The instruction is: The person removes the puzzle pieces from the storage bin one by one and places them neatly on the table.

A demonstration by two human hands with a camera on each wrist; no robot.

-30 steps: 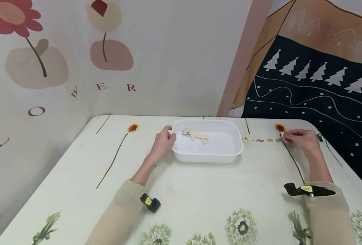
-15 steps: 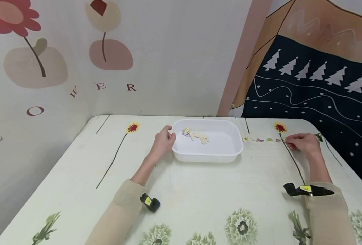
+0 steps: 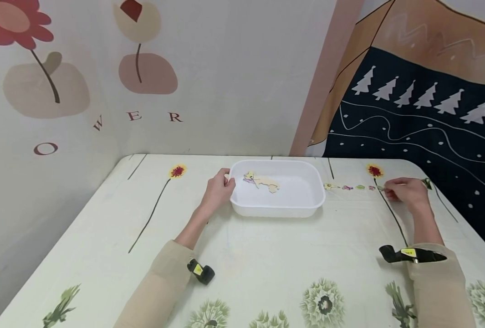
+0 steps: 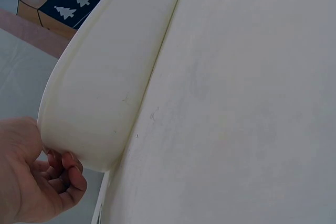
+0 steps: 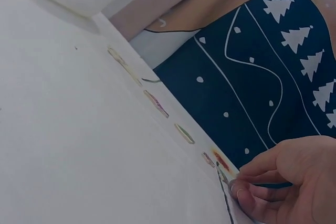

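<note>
Gripping the left end of a white tray (image 3: 278, 212) with the left hand (image 3: 219, 187), fingers curled at the rim, toward the far side of the tabletop (image 3: 275, 255). Inside the tray, left of centre: a cream cutout (image 3: 268, 181), lying flat. At the far right, pinching a small end piece (image 5: 223, 174) between the fingertips of the right hand (image 3: 408, 191), low by the tabletop, just to the near side of a printed flower (image 3: 375, 171). Between tray and right hand, in a loose row: a yellow piece (image 3: 328, 186), a purple piece (image 3: 347, 187), a green piece (image 3: 360, 187) and a pink piece (image 3: 371, 188), all apart from one another.

Likely, with something so thin, to have the end piece cling to a fingertip on release and twist out of line. Easy, too, to nudge the pink piece, close on the left, by sliding rather than lifting. Possible, with any rightward push from the left hand, to run the tray into the yellow piece, just beside its right wall, and upset the row. Possible also to misjudge the end piece's edges against the printed stem.
</note>
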